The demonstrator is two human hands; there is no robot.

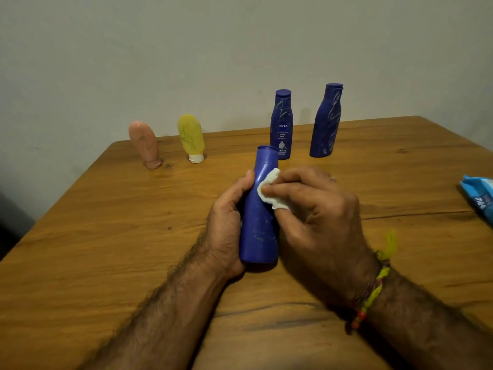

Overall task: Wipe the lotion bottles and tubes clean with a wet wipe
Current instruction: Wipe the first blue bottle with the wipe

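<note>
My left hand (226,222) grips a blue lotion bottle (258,228) from its left side, holding it upright just above the table. My right hand (317,209) pinches a crumpled white wet wipe (269,188) and presses it against the bottle's upper right side. Small greenish specks show on the bottle's lower body. Behind it stand two more blue bottles, one with a label (281,124) and one turned away (326,121), both streaked with marks. At the back left a pink tube (145,144) and a yellow tube (191,137) stand on their caps.
The wooden table (106,236) meets a plain wall at the back. A blue wet wipe pack (478,198) lies at the right edge of the view. The table's left edge drops off to a dark floor area.
</note>
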